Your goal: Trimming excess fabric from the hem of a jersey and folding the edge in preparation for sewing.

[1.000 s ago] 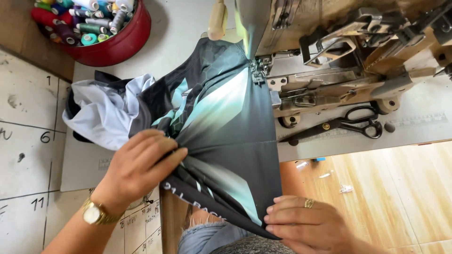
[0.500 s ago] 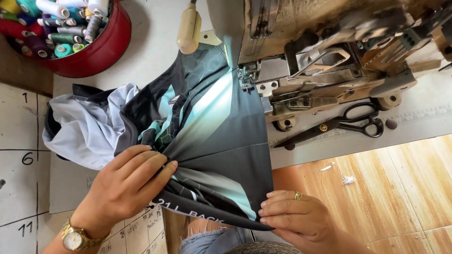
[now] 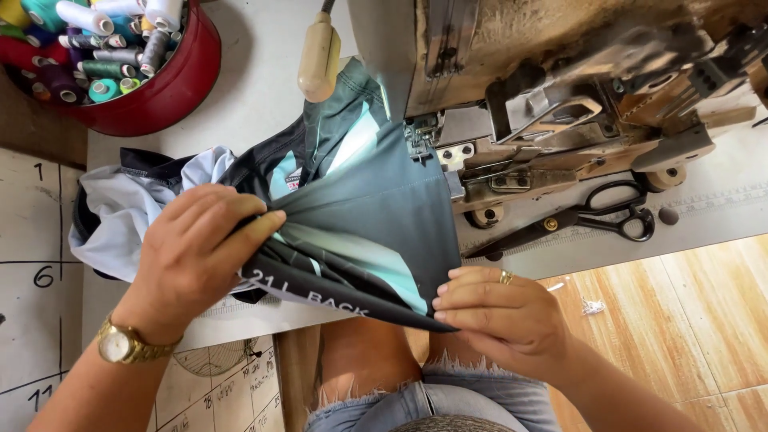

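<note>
Left hand (image 3: 200,256) bunches the dark teal fabric (image 3: 376,232) in a closed grip at 9 o'clock. Right hand (image 3: 500,316) pinches its lower corner at 5 o'clock. Fabric runs up under the sewing machine (image 3: 560,104) at 1 o'clock.

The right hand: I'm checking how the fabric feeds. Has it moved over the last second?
Yes. The right hand has moved toward the sewing machine, closing the gap to the black scissors.

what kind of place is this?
Likely a garment sewing workstation: an industrial sewing machine, a red tub of thread spools, black scissors, and dark teal fabric held by both hands.
</note>
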